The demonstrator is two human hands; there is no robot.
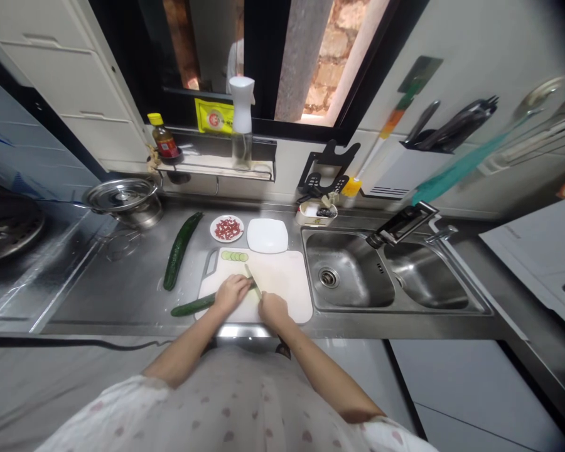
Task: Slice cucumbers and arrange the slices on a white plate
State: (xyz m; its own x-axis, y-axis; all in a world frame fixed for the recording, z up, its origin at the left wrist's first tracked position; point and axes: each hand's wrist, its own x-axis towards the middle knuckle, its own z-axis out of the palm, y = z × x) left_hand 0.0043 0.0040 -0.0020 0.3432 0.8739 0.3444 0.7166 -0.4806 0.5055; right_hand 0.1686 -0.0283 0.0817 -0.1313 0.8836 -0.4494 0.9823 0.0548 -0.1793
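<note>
Your right hand (273, 311) grips the knife (253, 280), your left hand (234, 292) clasps the cucumber (193, 306) that overhangs the left edge of the cutting board (289, 282). Careful: those fingers (245, 282) sit near the blade, and if that round body rolls, you could nick them! Around you: steel counter (127, 276), double sink (353, 296) right, dark-framed window (263, 63) far.

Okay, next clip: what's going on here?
A person is slicing a part-cut cucumber on a white cutting board: the left grip steadies it, the right grip holds a knife at its end. A few slices lie near the board's far edge. A whole cucumber lies left of the board.
</note>
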